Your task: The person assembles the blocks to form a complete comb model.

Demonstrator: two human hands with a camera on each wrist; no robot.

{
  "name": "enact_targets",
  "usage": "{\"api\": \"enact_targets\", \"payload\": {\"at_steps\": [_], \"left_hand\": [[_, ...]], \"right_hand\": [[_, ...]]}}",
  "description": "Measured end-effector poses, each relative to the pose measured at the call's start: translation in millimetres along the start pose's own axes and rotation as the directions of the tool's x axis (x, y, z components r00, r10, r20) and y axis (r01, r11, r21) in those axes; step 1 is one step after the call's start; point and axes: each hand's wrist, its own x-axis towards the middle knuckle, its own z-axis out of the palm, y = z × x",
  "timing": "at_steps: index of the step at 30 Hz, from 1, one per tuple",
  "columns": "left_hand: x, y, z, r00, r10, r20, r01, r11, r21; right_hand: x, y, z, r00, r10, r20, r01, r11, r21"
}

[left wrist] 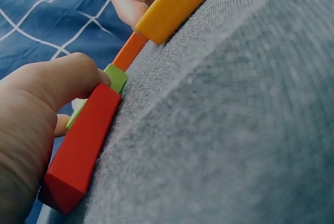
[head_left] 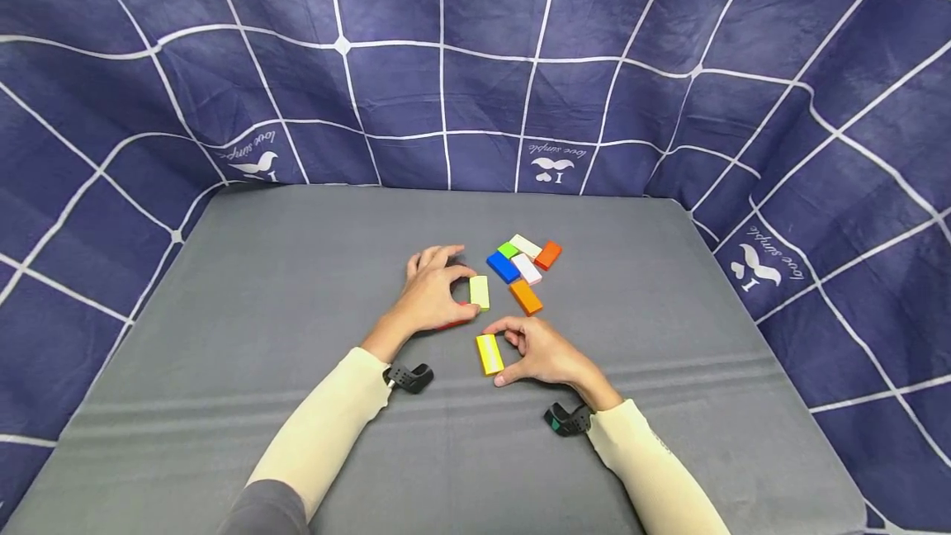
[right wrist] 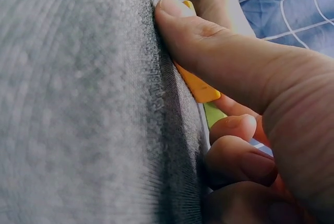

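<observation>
The head view looks forward and down across the bench (head_left: pixel 186 370) from 6 o'clock, well back. Both wrist views skim it closely (grey fills much of each) and share the yellow block (head_left: pixel 489 354), 12 o'clock in the left, 1 o'clock in the right.

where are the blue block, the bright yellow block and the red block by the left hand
Blue block (head_left: pixel 503 267), head view, top face
Bright yellow block (head_left: pixel 489 353), head view, top face
Red block (left wrist: pixel 86 140), left wrist view, long face

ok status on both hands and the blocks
Left hand pinches pale green block. Right hand pinches yellow block. Possibly in the way: red block beside left hand.
</observation>
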Motion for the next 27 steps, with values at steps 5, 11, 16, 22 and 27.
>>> {"api": "enact_targets", "payload": {"at_steps": [5, 11, 16, 22, 27], "left_hand": [[0.6, -1.3, 0.1, 0.997, 0.057, -0.055, -0.057, 0.998, 0.006], [-0.3, -4.4, -4.6, 0.993, 0.072, -0.092, -0.073, 0.997, -0.003], [1.6, -11.2, -17.3, 0.989, 0.06, -0.133, -0.064, 0.997, -0.031], [-0.2, -23.6, -39.6, 0.991, 0.047, -0.129, -0.05, 0.999, -0.021], [-9.1, -34.9, -56.6, 0.994, 0.01, -0.107, -0.012, 1.0, -0.022]], "right_hand": [[-1.5, -1, 0, 1.0, -0.021, -0.014, 0.02, 0.999, -0.034], [-1.0, -4, 1, 0.999, -0.026, -0.025, 0.026, 1.0, -0.002], [5.4, -13, -3, 0.997, -0.05, -0.062, 0.051, 0.999, 0.016], [20.4, -27, -2, 0.994, -0.078, -0.081, 0.074, 0.996, -0.043], [35.2, -38, 6, 0.991, -0.093, -0.096, 0.09, 0.995, -0.03]]}}
